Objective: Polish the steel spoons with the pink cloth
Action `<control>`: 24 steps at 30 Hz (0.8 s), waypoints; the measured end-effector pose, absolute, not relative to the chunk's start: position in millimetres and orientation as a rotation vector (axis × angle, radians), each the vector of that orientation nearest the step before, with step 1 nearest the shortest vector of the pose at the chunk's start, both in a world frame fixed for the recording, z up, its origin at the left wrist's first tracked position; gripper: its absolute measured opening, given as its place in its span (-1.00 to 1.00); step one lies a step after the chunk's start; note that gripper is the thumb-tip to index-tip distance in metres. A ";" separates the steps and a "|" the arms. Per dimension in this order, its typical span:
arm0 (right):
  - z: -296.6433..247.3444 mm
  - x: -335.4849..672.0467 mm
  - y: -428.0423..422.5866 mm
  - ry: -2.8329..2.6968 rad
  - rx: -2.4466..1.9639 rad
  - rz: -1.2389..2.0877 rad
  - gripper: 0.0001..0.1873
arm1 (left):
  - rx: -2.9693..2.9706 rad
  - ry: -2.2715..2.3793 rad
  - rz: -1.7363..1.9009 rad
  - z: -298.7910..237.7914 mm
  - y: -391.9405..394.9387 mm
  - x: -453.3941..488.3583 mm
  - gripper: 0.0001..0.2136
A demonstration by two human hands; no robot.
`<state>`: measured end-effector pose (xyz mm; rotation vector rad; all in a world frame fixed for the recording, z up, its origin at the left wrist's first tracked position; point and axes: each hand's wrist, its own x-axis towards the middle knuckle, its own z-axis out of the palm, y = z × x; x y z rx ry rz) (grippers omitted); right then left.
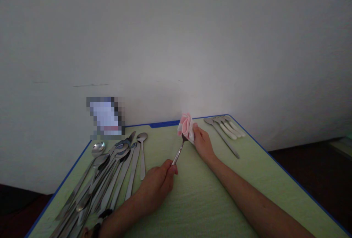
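Observation:
My left hand (159, 185) is closed round the handle of a shiny metal fork or spoon (178, 153), which slants up and away over the table. Its head is mostly hidden in a pink and white cloth (187, 126), so I cannot tell which kind it is. My right hand (202, 142) grips this cloth, bunched and wrapped around the utensil's far end. Left of my left hand lies a pile of metal spoons and knives (110, 172). Beyond my right hand, a metal spoon (224, 138) lies beside several white-handled forks (228, 130).
The light green table (209, 201) has a blue edge and stands against a pale wall (176, 47). At the back left a blurred-out device with a bright screen (106, 117) leans by the wall. A single teaspoon (142, 157) borders the pile on its right.

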<state>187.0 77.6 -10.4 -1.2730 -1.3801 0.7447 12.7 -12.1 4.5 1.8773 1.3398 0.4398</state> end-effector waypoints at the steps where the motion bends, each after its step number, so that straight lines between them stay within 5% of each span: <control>1: -10.8 187.2 78.2 -1.371 -1.275 0.731 -0.52 | 1.864 1.341 0.458 3.3 -11.8 12.4 -0.73; 6: -14.9 185.9 79.7 -1.402 -1.247 0.698 -0.64 | 1.748 1.292 0.613 -4.8 -9.2 10.5 -0.70; 17: -9.9 187.3 77.3 -1.252 -0.981 1.507 -0.65 | 1.801 1.295 0.584 -3.7 -8.3 10.5 -0.72; 24: -12.9 195.5 80.7 -0.971 -0.894 1.449 -0.72 | 1.841 1.319 0.536 -1.1 -8.9 10.5 -0.73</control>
